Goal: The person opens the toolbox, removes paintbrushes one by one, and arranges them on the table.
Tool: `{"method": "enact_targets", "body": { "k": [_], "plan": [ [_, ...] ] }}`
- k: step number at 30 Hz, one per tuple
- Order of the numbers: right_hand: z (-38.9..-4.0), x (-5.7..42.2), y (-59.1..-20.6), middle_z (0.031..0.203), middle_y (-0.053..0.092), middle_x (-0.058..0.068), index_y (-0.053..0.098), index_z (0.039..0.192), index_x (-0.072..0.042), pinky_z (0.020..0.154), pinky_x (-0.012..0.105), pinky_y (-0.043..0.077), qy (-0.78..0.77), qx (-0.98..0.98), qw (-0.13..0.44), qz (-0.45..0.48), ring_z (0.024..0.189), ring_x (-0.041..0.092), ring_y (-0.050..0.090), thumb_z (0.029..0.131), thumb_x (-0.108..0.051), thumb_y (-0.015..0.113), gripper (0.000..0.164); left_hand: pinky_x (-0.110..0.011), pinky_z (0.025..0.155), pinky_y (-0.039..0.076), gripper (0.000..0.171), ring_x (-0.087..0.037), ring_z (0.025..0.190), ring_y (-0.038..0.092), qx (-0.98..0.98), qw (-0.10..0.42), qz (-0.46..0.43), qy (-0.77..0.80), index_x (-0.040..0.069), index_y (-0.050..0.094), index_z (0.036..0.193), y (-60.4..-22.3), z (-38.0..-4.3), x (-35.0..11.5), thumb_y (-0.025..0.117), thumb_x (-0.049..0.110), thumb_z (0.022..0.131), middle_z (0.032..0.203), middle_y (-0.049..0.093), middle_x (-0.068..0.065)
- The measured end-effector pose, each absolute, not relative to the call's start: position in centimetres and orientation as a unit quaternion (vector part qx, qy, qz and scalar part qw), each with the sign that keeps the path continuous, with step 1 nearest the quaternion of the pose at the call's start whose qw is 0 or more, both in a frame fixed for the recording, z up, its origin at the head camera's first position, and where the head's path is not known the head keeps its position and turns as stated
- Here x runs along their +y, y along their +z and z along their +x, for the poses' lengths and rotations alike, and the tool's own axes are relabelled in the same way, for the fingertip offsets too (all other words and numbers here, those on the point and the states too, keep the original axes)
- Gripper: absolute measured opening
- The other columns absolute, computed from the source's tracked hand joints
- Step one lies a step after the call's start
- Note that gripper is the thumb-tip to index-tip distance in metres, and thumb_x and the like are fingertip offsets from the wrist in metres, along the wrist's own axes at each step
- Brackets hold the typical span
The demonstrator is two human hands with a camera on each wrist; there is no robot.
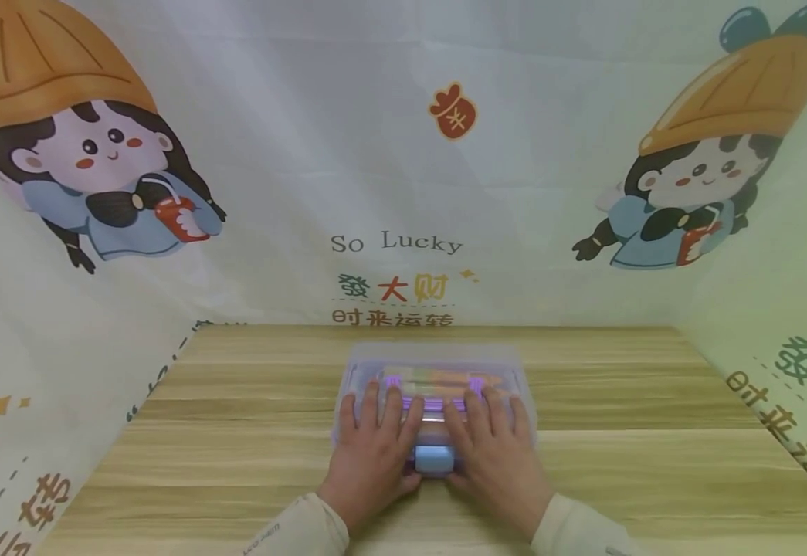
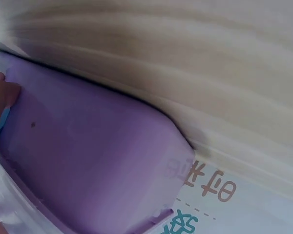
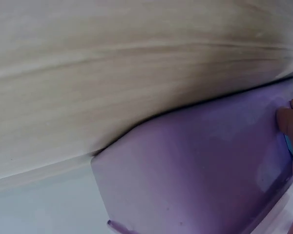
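Observation:
A purple plastic box with a clear lid sits on the table, a light-blue latch at the middle of its front. Through the lid show long orange and green items with purple parts; their kind is unclear. My left hand lies on the left half of the lid, fingers stretched forward. On the right half rests my right hand, its fingers spread in the same way. Both wrist views show the box's smooth purple front wall, where the left thumb and right thumb touch near the latch.
The box stands on a wood-grain table. Behind it and along both sides hangs a pale printed cloth with cartoon figures and lettering, meeting the table's edges.

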State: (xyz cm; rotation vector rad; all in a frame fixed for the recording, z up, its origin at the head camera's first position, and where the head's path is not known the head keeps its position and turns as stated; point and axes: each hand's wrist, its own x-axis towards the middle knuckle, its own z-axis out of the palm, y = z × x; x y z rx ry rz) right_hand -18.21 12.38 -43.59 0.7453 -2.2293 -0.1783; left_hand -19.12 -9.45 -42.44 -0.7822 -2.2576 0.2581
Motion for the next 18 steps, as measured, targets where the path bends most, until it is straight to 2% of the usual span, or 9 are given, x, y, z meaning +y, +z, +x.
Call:
{"method": "enact_targets", "body": {
  "k": [9,18],
  "plan": [
    [-18.83,12.30,-43.44,0.124,0.052,0.025,0.047,0.135,-0.005,0.087,0.066,0.042,-0.082,-0.851,0.418,0.306,0.117,0.048,0.050,0.059,-0.065,0.076,0.100,-0.065,0.088,0.041,0.099,-0.052,0.118,0.050,-0.845,0.417,-0.326,0.072,0.010,0.052,0.132,-42.66,-19.66,-9.80,0.078,0.067,0.055,0.128,0.058,-0.020],
    [-18.87,12.50,-43.38,0.122,0.054,0.024,0.050,0.132,-0.005,0.084,0.065,0.044,-0.092,-0.845,0.422,0.317,0.114,0.048,0.052,0.061,-0.066,0.072,0.096,-0.067,0.089,0.041,0.097,-0.051,0.117,0.052,-0.835,0.429,-0.341,0.051,0.009,0.054,0.132,-43.20,-19.93,-9.99,0.076,0.066,0.056,0.126,0.060,-0.019]
  ]
}}
